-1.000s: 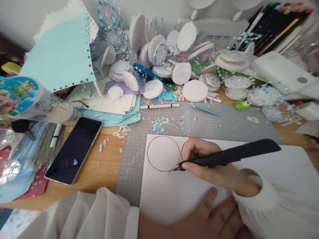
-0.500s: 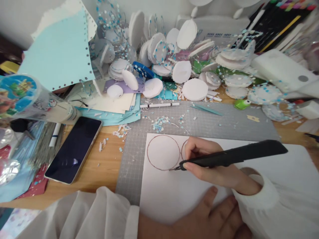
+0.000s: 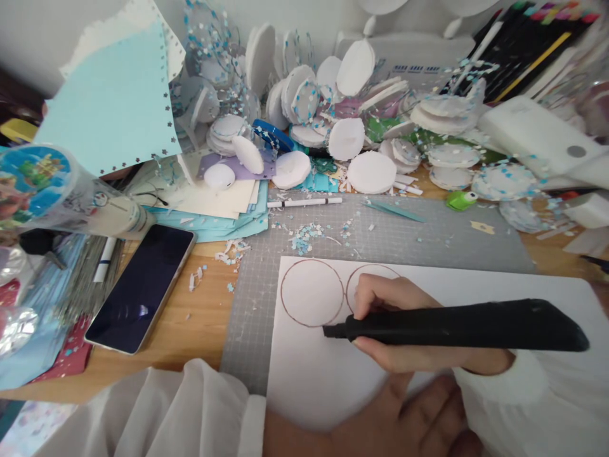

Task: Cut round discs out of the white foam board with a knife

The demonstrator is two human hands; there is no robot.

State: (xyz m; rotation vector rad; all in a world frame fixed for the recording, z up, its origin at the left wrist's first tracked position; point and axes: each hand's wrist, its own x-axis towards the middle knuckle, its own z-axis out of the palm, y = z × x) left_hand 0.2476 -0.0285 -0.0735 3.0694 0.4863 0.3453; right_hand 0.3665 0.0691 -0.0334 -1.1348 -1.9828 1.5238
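Across the wooden worktop (image 3: 200,324) we see a grey cutting mat (image 3: 252,317), and on it a white sheet of paper (image 3: 295,371). Our left hand (image 3: 404,419) lies spread on the sheet, its fingers loose and gripping nothing. The black utility knife (image 3: 466,325) has just swung round — its handle, slanted half a second ago, now runs nearly level. Our right hand (image 3: 397,298) has its fingers closed around the handle's front end. That hand has shifted too, baring more of the right circle (image 3: 351,289) beside the left circle (image 3: 312,292). The blade (image 3: 335,331) now shows a broad face just below the left circle's outline — we judge its angle to the curve is being reset; whether it touches the paper, we cannot tell.
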